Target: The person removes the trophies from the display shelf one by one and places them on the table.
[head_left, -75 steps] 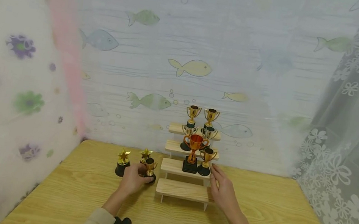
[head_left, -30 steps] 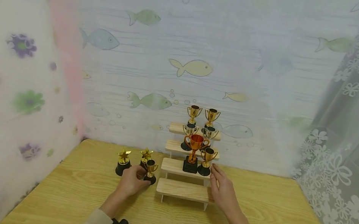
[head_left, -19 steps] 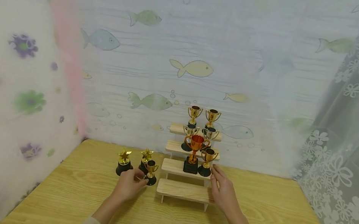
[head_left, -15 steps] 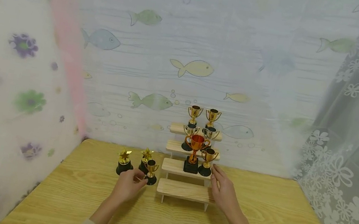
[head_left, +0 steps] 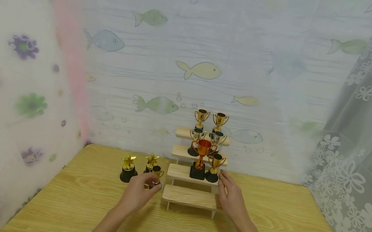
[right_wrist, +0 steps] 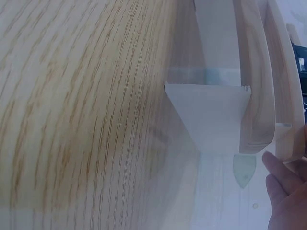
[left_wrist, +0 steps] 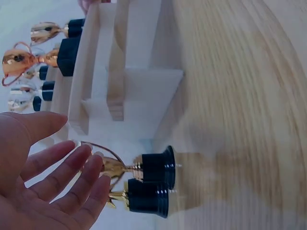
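In the head view, my left hand point(head_left: 139, 192) is around the near-left side of a small gold trophy cup point(head_left: 156, 171) with a black base, left of the stand. The left wrist view shows the cup point(left_wrist: 112, 166) upright on the table, partly hidden behind spread fingers, with the thumb apart from it. My right hand point(head_left: 231, 197) rests its extended fingers at the right side of the stepped wooden stand point(head_left: 192, 197), close to a gold cup point(head_left: 215, 163). Beside that cup, a larger copper-coloured trophy point(head_left: 202, 154) stands on the same step.
Two star trophies point(head_left: 128, 167) stand on the table at the left. Higher steps carry silver cups point(head_left: 197, 134) and gold cups point(head_left: 219, 118). The stand's lowest step point(head_left: 178, 196) is bare. A fish-patterned curtain point(head_left: 199, 70) hangs behind the wooden table point(head_left: 274, 223).
My left hand loosened from the small gold cup and drew back a little, then came forward again, its thumb now overlapping the cup's base. My right hand has stayed at the stand.
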A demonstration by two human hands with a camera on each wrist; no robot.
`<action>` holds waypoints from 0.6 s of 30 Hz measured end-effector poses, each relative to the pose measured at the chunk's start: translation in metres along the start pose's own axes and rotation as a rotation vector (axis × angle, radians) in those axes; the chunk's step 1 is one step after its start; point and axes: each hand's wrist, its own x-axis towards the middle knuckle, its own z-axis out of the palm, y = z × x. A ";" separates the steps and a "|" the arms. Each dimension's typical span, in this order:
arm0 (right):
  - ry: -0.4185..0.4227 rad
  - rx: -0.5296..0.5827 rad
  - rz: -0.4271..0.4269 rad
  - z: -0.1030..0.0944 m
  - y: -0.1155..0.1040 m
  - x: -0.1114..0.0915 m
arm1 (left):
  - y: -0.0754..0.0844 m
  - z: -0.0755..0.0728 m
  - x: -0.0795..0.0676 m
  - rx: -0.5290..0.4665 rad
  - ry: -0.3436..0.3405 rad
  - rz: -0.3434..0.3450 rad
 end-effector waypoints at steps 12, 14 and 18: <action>0.006 -0.002 -0.002 0.000 -0.001 -0.001 | 0.014 0.008 0.004 -0.030 0.013 0.074; 0.000 -0.001 0.006 0.000 -0.001 -0.001 | 0.018 0.011 0.005 -0.032 0.013 0.087; -0.021 0.005 0.030 -0.001 0.000 -0.001 | 0.027 0.017 0.007 -0.047 0.009 0.117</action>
